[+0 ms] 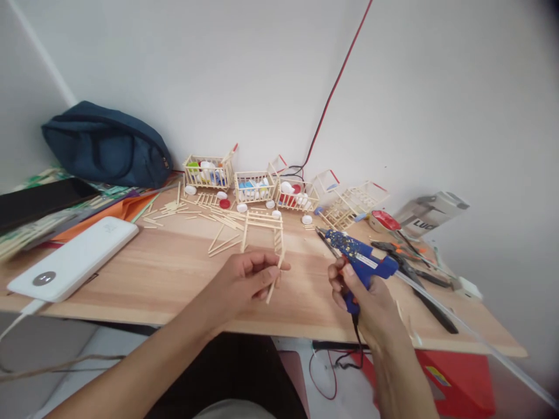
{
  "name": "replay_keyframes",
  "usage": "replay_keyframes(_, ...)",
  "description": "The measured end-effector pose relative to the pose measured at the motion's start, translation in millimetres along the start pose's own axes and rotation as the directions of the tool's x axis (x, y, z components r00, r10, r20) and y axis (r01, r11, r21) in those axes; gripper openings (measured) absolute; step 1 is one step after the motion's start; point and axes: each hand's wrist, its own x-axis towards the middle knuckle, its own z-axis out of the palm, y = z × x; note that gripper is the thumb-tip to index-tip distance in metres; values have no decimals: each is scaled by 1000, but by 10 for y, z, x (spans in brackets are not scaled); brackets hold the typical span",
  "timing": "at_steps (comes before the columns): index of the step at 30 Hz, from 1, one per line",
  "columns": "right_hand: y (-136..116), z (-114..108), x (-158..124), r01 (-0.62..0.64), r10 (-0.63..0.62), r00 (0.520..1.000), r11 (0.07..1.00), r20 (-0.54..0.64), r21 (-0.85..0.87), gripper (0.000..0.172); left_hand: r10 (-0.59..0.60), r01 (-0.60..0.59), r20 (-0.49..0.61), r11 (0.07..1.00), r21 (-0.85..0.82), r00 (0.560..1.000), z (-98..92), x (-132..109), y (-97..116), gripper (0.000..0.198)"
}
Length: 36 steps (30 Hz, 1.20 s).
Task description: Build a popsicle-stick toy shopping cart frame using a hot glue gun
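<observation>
My left hand pinches a small frame of thin wooden sticks by its near right end, over the front half of the wooden table. My right hand is wrapped round the handle of a blue glue gun, which has dried specks on its body and points up and left. A gap separates the gun's tip from the frame. Loose sticks lie behind and left of the frame. Along the wall stand small stick carts, one with bottle caps inside and white caps as wheels.
A blue bag, a dark phone and a white power bank lie at the left. On the right are pliers, a red cap-like dish and a tilted box. Cables hang below the table edge.
</observation>
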Motion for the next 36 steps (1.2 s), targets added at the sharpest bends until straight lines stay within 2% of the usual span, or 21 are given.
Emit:
replay_keyframes(2, 1, -16, -38, -32, 30, 999, 999, 44, 42, 34, 51, -50, -33, 998, 36, 998, -131, 6, 83, 33)
replay_keyframes(4, -1, -40, -77, -50, 47, 997, 998, 67, 35, 35, 147, -132, -119, 983, 125, 982, -256, 5, 194, 26)
replay_keyframes(6, -2, -55, -118, -50, 50, 996, 999, 70, -2, 36, 295, -226, -201, 925, 305, 934, -358, 13, 317, 20)
replay_keyframes(8, -2, -47, -153, -44, 50, 995, 996, 84, -74, 37, 404, -260, -200, 824, 504, 893, -427, 42, 418, 16)
replay_keyframes(11, 3, 0, -172, -33, 55, 992, 981, 116, -189, 42, 438, -234, -123, 672, 702, 891, -471, 138, 458, 13)
replay_keyframes(13, 15, 32, -157, -9, 45, 989, 969, 144, -246, 44, 435, -219, -65, 571, 791, 898, -476, 221, 409, 10)
replay_keyframes(16, 45, 59, -108, 32, 23, 988, 938, 154, -345, 48, 481, -246, 48, 359, 900, 876, -464, 334, 290, 10)
replay_keyframes(19, 80, 75, -51, 47, 11, 991, 898, 130, -437, 51, 532, -275, 141, 182, 944, 835, -432, 407, 209, 18)
replay_keyframes(26, 147, 115, 41, 46, 13, 993, 866, 115, -498, 55, 541, -280, 278, -80, 957, 794, -387, 501, 158, 24)
replay_keyframes(28, 162, 121, 55, 39, 22, 994, 858, 111, -512, 56, 541, -276, 292, -113, 954, 788, -407, 517, 144, 23)
replay_keyframes(30, 175, 127, 67, 34, 26, 994, 855, 108, -518, 56, 554, -264, 278, -107, 959, 785, -437, 529, 140, 22)
replay_keyframes(36, 171, 150, 96, 30, 29, 994, 861, 109, -507, 57, 655, -275, 191, 27, 961, 731, -488, 540, 168, 18)
